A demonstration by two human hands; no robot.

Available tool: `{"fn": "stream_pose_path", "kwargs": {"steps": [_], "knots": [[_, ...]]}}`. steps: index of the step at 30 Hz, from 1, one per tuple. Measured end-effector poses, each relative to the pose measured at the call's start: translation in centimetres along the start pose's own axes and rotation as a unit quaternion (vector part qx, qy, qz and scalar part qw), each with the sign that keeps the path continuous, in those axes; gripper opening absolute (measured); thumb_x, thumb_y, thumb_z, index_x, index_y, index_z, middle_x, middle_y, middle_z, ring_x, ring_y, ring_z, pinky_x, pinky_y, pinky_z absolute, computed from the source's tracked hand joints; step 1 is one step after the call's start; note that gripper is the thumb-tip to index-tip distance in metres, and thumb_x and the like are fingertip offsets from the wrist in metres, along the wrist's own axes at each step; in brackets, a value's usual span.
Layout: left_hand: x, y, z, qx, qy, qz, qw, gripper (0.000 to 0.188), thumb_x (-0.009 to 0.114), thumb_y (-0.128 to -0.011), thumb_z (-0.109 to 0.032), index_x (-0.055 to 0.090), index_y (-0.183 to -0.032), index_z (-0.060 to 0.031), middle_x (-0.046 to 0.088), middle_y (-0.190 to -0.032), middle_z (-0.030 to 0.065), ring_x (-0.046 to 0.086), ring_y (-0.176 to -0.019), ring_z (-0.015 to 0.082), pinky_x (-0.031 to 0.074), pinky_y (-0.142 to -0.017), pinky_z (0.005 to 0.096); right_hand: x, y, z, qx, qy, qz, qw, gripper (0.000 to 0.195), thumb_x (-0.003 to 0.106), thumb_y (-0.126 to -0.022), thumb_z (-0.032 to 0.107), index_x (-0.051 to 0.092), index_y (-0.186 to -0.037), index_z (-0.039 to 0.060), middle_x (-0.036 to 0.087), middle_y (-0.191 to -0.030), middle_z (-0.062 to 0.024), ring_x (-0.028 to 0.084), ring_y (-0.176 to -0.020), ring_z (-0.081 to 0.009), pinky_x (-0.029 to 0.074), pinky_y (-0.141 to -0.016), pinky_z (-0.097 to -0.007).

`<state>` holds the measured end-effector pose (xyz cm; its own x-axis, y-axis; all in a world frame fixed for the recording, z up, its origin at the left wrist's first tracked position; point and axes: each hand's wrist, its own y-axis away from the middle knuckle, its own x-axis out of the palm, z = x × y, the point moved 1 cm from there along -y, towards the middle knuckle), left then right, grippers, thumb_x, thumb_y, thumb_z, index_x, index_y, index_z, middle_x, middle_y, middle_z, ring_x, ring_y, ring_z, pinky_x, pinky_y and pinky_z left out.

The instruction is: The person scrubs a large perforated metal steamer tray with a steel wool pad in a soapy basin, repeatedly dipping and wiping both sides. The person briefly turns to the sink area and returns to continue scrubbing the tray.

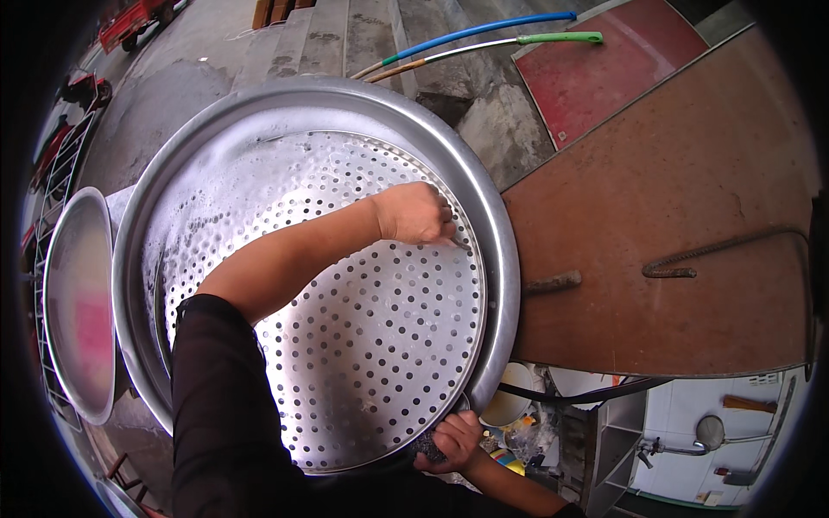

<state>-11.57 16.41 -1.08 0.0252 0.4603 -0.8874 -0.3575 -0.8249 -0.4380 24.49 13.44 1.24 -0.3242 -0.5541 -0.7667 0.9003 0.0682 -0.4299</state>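
Observation:
A large round perforated metal steamer tray point(363, 324) lies tilted inside a wide metal basin point(502, 259) with foamy water point(194, 175) on its left side. My left hand point(414, 212) reaches across the tray, fingers curled down near its right rim; what lies under the fingers is hidden, though something small and grey shows beside them. My right hand point(453, 441) is at the basin's lower right edge, closed around a dark metal wool scourer point(426, 447). A metal loop handle point(462, 403) stands just above that hand.
A second round metal vessel point(81, 311) with cloudy liquid stands at left. A brown board point(647, 162) bearing a bent steel rod point(670, 272) lies at right. Two long handles, one blue point(479, 29), one green-ended point(560, 38), lie beyond the basin. A bucket point(508, 395) stands lower right.

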Motion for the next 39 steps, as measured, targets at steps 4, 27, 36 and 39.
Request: {"fn": "stream_pose_path", "kwargs": {"steps": [4, 27, 36, 39], "knots": [[0.5, 0.1, 0.2, -0.018, 0.0, -0.016, 1.0, 0.021, 0.055, -0.08, -0.029, 0.055, -0.075, -0.0089, 0.055, -0.066, 0.0035, 0.059, -0.069, 0.0213, 0.049, -0.064, 0.033, 0.1, -0.1, 0.0, -0.008, 0.001, -0.009, 1.0, 0.033, 0.068, -0.066, 0.033, 0.049, -0.071, 0.0057, 0.054, -0.064, -0.0049, 0.05, -0.052, -0.0191, 0.032, -0.054, -0.0322], [1.2, 0.3, 0.3, -0.075, 0.014, 0.025, 0.997, 0.024, 0.053, -0.084, -0.031, 0.057, -0.074, -0.0087, 0.057, -0.065, 0.0042, 0.059, -0.064, 0.023, 0.05, -0.057, 0.0352, 0.2, 0.4, 0.0, 0.008, -0.001, -0.007, 1.0, 0.033, 0.073, -0.064, 0.032, 0.052, -0.073, 0.008, 0.054, -0.069, -0.0038, 0.049, -0.055, -0.0184, 0.033, -0.053, -0.0314], [1.6, 0.7, 1.3, -0.099, 0.001, 0.01, 0.995, 0.028, 0.052, -0.085, -0.033, 0.058, -0.074, -0.0074, 0.058, -0.065, 0.0056, 0.06, -0.066, 0.0232, 0.05, -0.059, 0.0349, 0.2, 0.5, 0.0, 0.004, 0.005, -0.001, 1.0, 0.034, 0.073, -0.064, 0.033, 0.052, -0.072, 0.0082, 0.054, -0.07, -0.0042, 0.049, -0.056, -0.019, 0.033, -0.053, -0.0316], [1.9, 1.5, 2.3, -0.124, -0.023, 0.042, 0.991, 0.021, 0.052, -0.082, -0.027, 0.058, -0.075, -0.0076, 0.059, -0.068, 0.0049, 0.06, -0.069, 0.0227, 0.051, -0.063, 0.034, 0.1, 0.4, 0.0, 0.003, 0.003, 0.003, 1.0, 0.035, 0.073, -0.064, 0.034, 0.052, -0.073, 0.0082, 0.055, -0.07, -0.0041, 0.05, -0.056, -0.0189, 0.033, -0.053, -0.0316]]}}
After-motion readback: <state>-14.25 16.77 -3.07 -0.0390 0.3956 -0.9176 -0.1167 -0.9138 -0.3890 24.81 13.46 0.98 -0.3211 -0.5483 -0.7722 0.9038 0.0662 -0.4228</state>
